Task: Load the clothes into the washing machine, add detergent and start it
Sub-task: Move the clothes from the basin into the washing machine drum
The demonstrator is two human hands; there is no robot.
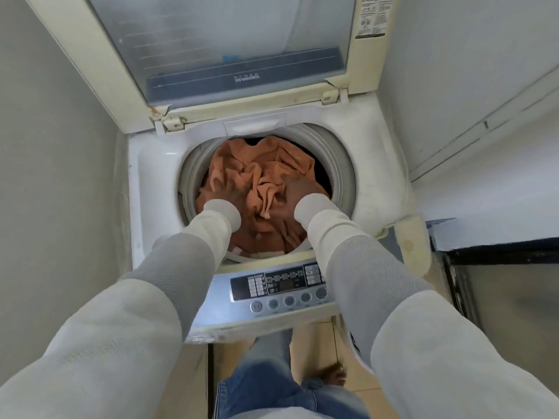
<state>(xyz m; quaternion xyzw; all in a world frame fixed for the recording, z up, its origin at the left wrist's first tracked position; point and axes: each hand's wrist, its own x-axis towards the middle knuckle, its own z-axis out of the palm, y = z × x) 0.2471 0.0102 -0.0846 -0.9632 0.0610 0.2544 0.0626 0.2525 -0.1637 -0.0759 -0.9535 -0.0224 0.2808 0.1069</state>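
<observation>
Grey wall (54, 176), tan tiled floor (314, 343)

The lid (242, 55) runs off the top edge, and its label (372, 16) at upper right is too small to read. The right sleeve (348, 246) hides the right end of the control panel (272, 285), whose markings are blurred. At centre, the left hand (234, 198) and right hand (298, 190) smear into the orange cloth (260, 173), so their grip cannot be told. The cloth hides the inside of the drum (341, 164).

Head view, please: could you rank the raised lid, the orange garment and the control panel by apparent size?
Raised lid, largest.
Orange garment, second.
Control panel, smallest, though a sleeve hides its right end.
</observation>
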